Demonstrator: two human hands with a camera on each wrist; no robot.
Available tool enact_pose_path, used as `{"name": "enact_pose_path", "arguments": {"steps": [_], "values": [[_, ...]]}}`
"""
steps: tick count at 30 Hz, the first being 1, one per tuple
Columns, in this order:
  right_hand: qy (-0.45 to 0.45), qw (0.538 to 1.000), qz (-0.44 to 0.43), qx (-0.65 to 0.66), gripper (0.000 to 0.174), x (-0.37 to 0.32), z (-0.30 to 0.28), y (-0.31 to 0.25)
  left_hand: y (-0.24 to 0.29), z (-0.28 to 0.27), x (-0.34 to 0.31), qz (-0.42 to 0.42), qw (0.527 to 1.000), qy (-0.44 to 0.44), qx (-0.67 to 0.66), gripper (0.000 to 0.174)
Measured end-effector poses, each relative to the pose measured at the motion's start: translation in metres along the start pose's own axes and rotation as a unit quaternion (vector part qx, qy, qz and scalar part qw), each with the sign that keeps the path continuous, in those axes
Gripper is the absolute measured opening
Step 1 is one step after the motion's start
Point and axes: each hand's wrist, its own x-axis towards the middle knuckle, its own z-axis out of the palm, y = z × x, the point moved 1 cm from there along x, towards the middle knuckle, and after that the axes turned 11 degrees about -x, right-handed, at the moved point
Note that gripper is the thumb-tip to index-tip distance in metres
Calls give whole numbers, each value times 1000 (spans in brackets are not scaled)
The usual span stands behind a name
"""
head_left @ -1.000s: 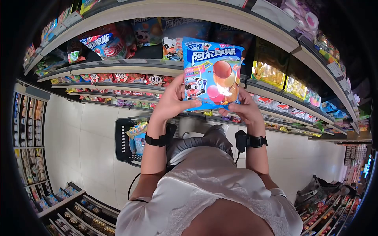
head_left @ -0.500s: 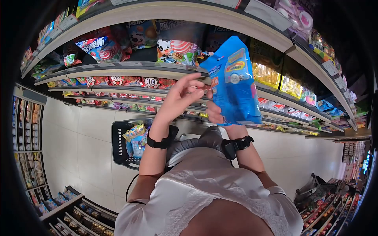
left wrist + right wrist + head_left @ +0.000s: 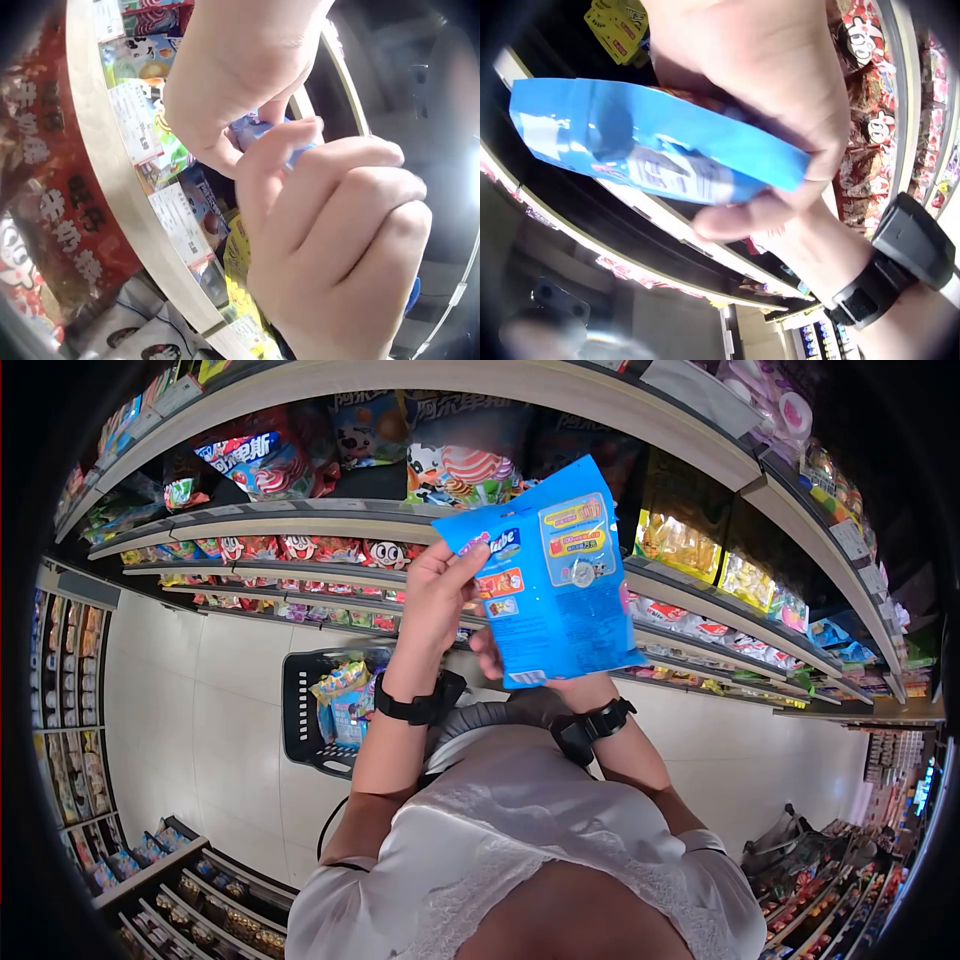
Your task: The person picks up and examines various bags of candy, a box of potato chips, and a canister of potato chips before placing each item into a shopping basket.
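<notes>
A blue candy bag point(image 3: 560, 615) is held up in front of the body, its printed back facing the head camera and its top tilted. At its upper left corner my left hand point(image 3: 437, 600) pinches the edge, thumb on the near face. My right hand point(image 3: 487, 654) holds the bag from behind and below, mostly hidden by it, with fingertips showing at the left edge. In the right wrist view the bag point(image 3: 652, 142) appears edge-on, and the left thumb point(image 3: 739, 217) lies against its end. The left wrist view shows the right hand point(image 3: 337, 225) with fingers curled.
Shelves with wooden front edges point(image 3: 300, 545) curve ahead, stocked with candy bags, including a striped-lollipop bag point(image 3: 465, 470) and yellow bags point(image 3: 680, 545). On the floor to the left stands a black basket point(image 3: 296, 705) holding several snack packs. Price tags point(image 3: 180, 225) line a shelf edge.
The bag has been turned from its front to its back. The left hand let go, then took the upper left corner; the right hand moved from the lower right edge to behind the bag.
</notes>
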Motion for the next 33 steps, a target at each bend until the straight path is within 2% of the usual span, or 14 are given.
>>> {"name": "enact_pose_path", "arguments": {"steps": [1,3,4,6,7,8,9,11,12,14,26,33], "values": [[0,1000,2,3,94,-2,5,-4,3,-1,0,61,998,24,22,18],[35,997,-71,14,93,0,11,-16,10,-10,3,79,996,31,31,18],[104,991,-77,-41,101,4,8,-15,14,-13,3,109,993,42,34,18],[74,994,-83,-12,102,-10,3,-19,21,-18,3,154,984,78,37,17],[46,995,-93,15,103,-19,-1,-22,24,-20,3,155,984,82,38,17],[13,995,-102,-14,101,-24,-17,-23,26,-22,3,163,982,90,43,17],[13,995,-99,-12,101,-29,-21,-25,28,-24,3,171,979,97,48,17],[-6,984,-101,-147,86,-33,-20,-28,27,-25,3,177,977,108,47,16],[-5,984,-100,-146,86,-34,-17,-30,26,-27,4,181,976,108,53,16],[86,954,-56,-283,83,-37,-8,-33,25,-28,4,184,975,110,59,16],[120,927,-57,-350,83,-35,3,-36,27,-22,0,212,969,89,89,14],[125,925,-52,-354,83,-37,-2,-33,28,-25,0,205,973,91,49,12]]}}
